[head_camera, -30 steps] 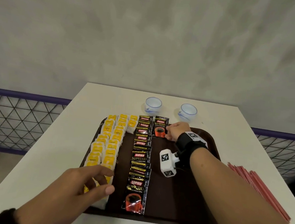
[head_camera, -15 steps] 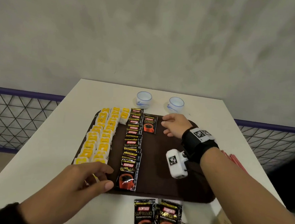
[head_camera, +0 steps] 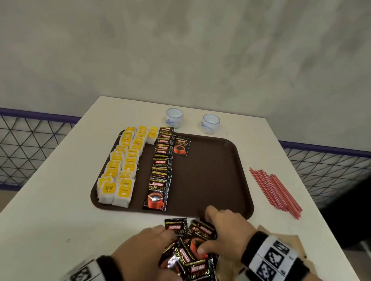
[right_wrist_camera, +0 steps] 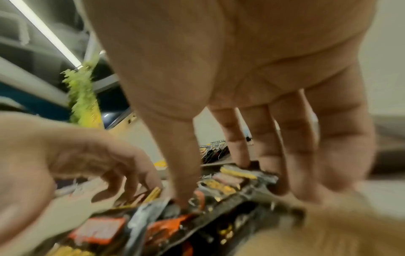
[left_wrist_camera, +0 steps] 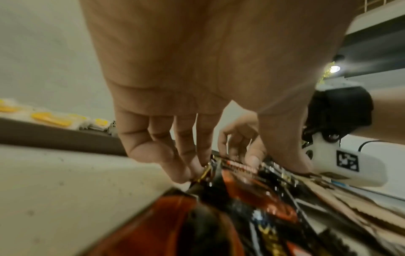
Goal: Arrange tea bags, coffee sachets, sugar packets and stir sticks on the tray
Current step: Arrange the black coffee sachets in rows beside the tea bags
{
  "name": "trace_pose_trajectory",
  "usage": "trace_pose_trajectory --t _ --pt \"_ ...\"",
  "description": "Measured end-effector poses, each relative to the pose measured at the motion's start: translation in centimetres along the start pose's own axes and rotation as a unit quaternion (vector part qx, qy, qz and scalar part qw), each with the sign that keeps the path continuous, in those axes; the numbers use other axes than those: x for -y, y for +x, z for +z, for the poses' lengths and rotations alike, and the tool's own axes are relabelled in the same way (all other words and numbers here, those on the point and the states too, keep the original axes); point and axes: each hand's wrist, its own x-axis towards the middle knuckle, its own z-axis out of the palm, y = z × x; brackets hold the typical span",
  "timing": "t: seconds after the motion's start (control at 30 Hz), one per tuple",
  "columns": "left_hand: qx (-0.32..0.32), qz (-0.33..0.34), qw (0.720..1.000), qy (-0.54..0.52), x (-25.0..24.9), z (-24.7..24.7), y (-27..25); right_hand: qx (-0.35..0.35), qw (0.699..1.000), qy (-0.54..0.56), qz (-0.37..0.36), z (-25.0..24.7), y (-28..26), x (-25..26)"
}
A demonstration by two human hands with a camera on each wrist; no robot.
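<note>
A brown tray [head_camera: 210, 173] holds two columns of yellow tea bags [head_camera: 120, 168] on its left. Beside them runs a column of black coffee sachets [head_camera: 161, 171], with one more sachet [head_camera: 181, 145] at the far end. Loose coffee sachets [head_camera: 200, 274] lie heaped on the table in front of the tray. My left hand [head_camera: 164, 251] is on the heap, fingertips [left_wrist_camera: 192, 170] curled on a sachet edge and gripping tilted sachets. My right hand [head_camera: 208, 231] rests on the heap, its thumb pressing a sachet's face and its fingers [right_wrist_camera: 278, 181] fairly straight. Red stir sticks [head_camera: 276, 191] lie right of the tray.
Two small white cups [head_camera: 174, 117] [head_camera: 210, 123] stand behind the tray. Brown paper [head_camera: 294, 242] lies under my right wrist near the front right. The right half of the tray is bare. A wire fence [head_camera: 24, 149] runs behind the white table [head_camera: 53, 196].
My right hand has come back from the tray's far end to the loose sachets in front. My left hand has moved right from the tray's front-left corner onto the same heap.
</note>
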Motion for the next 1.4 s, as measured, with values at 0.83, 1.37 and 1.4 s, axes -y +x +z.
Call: trace_pose_trajectory --t 0.83,1.37,1.4 --pt "-0.195 0.005 0.917 -0.347 0.9 -1.9 -1.0 -0.187 0.861 0.473 -0.032 -0.8 2.4 -2.9" --pt "-0.22 -0.095 0.918 -0.317 3.9 -4.5 -1.9 -0.225 0.894 0.376 0.093 -7.1 21.8 -4.0" --pt "-0.22 -0.093 0.917 -0.319 4.0 -4.9 -1.8 -0.224 0.899 0.365 0.094 -7.2 22.4 -3.8"
